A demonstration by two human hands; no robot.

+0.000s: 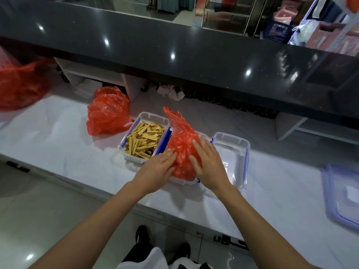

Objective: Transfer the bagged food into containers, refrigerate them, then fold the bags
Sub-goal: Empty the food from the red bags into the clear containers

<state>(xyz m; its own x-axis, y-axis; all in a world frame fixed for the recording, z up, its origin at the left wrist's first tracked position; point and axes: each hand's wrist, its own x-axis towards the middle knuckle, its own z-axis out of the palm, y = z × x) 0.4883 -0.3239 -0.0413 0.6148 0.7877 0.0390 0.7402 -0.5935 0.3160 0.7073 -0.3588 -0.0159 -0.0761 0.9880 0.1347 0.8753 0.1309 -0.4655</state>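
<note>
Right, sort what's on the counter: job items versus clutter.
Job:
red bag under both hands, in the middle container
filled container
empty container
lid
second red bag
third red bag

Clutter:
crumpled white paper
shelf

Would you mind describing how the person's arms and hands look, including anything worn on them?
Both forearms are bare up to the frame edge, with no sleeves showing. The left hand and right hand wear no gloves, and no rings, watch or bracelet are visible. The fingers are bare too.
</note>
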